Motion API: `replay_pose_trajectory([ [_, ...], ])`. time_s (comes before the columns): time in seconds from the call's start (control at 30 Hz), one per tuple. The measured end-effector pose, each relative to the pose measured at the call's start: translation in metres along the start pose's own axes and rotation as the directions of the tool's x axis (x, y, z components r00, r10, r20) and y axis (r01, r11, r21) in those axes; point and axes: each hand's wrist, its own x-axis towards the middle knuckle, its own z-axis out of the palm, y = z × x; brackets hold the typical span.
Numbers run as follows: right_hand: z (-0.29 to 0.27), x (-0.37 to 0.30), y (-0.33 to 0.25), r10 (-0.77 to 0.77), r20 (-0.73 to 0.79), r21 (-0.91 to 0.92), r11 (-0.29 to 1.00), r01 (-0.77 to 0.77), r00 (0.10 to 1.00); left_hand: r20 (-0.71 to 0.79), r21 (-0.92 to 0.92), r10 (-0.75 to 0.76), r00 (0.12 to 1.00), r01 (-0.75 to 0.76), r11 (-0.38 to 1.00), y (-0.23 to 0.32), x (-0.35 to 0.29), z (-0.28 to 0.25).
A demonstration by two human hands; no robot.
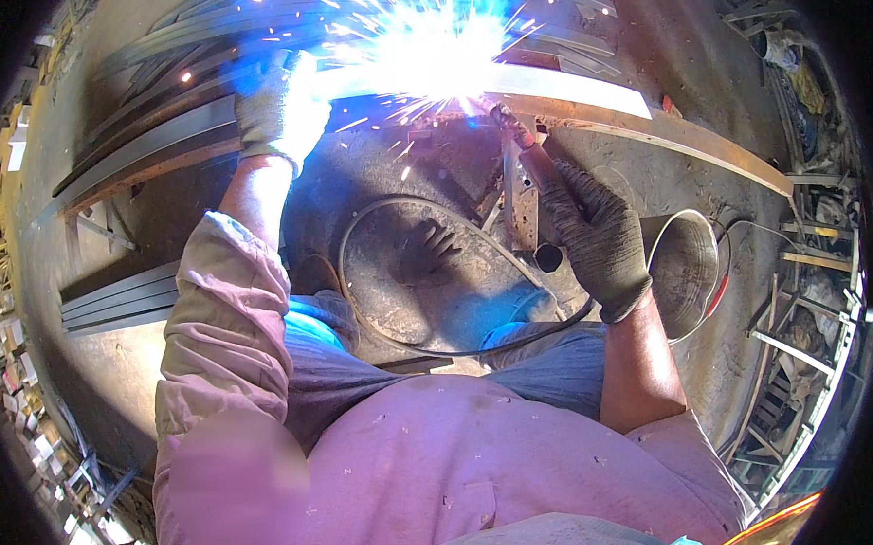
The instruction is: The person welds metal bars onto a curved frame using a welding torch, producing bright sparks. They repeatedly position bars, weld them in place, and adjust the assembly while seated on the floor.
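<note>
My right hand [600,231], in a dark knit glove, is closed around a welding torch [537,161]. The torch tip points up at a glaring blue-white arc [437,53] that throws sparks outward. A long flat metal bar [594,92] runs crosswise through the arc, over a rusty brown beam [723,150]. Left of the arc, my left hand [283,114], also gloved, grips the bar; the glare washes out its fingertips. The weld spot itself is lost in the light.
A looped cable [343,247] lies on the floor between my legs. To the right stands a metal bucket [688,271], with metal frames [801,354] beyond. Stacked grey bars [116,304] lie at left, and more long bars [178,40] at the back.
</note>
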Motion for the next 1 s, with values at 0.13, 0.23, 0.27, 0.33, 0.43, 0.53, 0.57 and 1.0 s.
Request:
replay_pose_trajectory([
  [0.13, 0.001, -0.001, -0.001, 0.037, -0.009, 0.029, 0.999, -0.037, 0.999, -0.030, 0.052, 0.015, 0.999, -0.013, 0.999, 0.003, -0.002, -0.002],
  [0.23, 0.000, -0.002, -0.002, 0.075, 0.020, 0.034, 0.997, -0.075, 0.997, -0.005, 0.058, 0.003, 1.000, -0.002, 0.998, 0.006, -0.001, -0.005],
  [0.27, -0.001, -0.002, -0.002, 0.091, 0.033, 0.038, 0.995, -0.092, 0.995, -0.023, 0.062, 0.014, 1.000, -0.013, 0.998, 0.006, 0.000, -0.006],
  [0.33, -0.001, -0.002, -0.001, 0.084, 0.045, 0.087, 0.992, -0.088, 0.995, -0.078, 0.062, 0.067, 0.995, -0.062, 0.996, 0.006, 0.001, -0.009],
  [0.43, 0.001, -0.002, 0.003, 0.107, 0.044, 0.113, 0.987, -0.111, 0.993, 0.045, 0.049, -0.018, 0.999, 0.015, 0.999, 0.007, 0.000, -0.009],
  [0.53, 0.003, -0.001, 0.006, 0.072, 0.048, 0.141, 0.987, -0.078, 0.996, 0.047, 0.036, -0.014, 0.999, 0.012, 0.999, 0.006, 0.000, -0.009],
  [0.57, 0.003, -0.001, 0.007, 0.062, 0.044, 0.152, 0.986, -0.068, 0.997, 0.054, 0.032, -0.013, 0.998, 0.012, 0.999, 0.006, 0.000, -0.009],
  [1.0, 0.004, -0.002, 0.010, -0.003, -0.018, 0.052, 0.999, 0.004, 1.000, 0.071, 0.054, -0.054, 0.996, 0.051, 0.997, 0.010, 0.001, -0.009],
])
